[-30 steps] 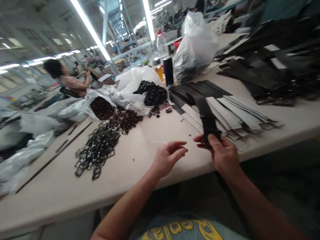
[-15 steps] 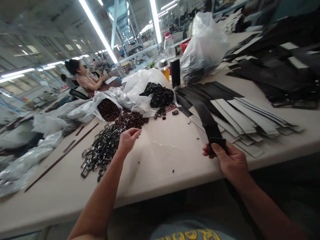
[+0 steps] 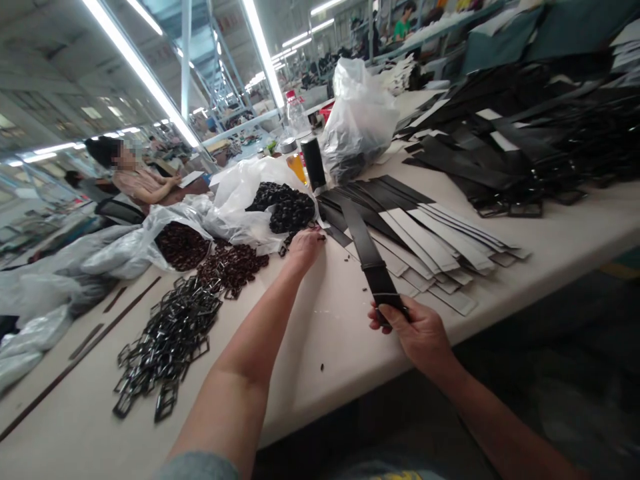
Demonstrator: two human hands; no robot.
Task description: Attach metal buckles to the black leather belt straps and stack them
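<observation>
My right hand (image 3: 417, 327) grips a black belt (image 3: 367, 257) near its folded end, thumb on top. One belt loop sits around the strap a little farther up. At the edge of a heap of small black belt loops (image 3: 285, 207), my left hand (image 3: 304, 250) is closed, fingers bent down to the table. A small dark belt loop (image 3: 321, 237) shows at its fingertips. Left of that arm lies a pile of dark metal buckles (image 3: 170, 327), with brown belt loops (image 3: 233, 267) behind it.
Black straps with pale undersides (image 3: 435, 240) fan out beyond my right hand. Farther right lie buckled belts (image 3: 520, 180). A stuffed plastic bag (image 3: 360, 120), a black flask (image 3: 313, 163) and a bottle (image 3: 297, 117) stand behind. Another person (image 3: 145, 177) sits at far left.
My left hand has gone from above the buckle pile rightward and forward to the black belt loops, and closed there. The right hand still holds the belt; the view has turned right.
</observation>
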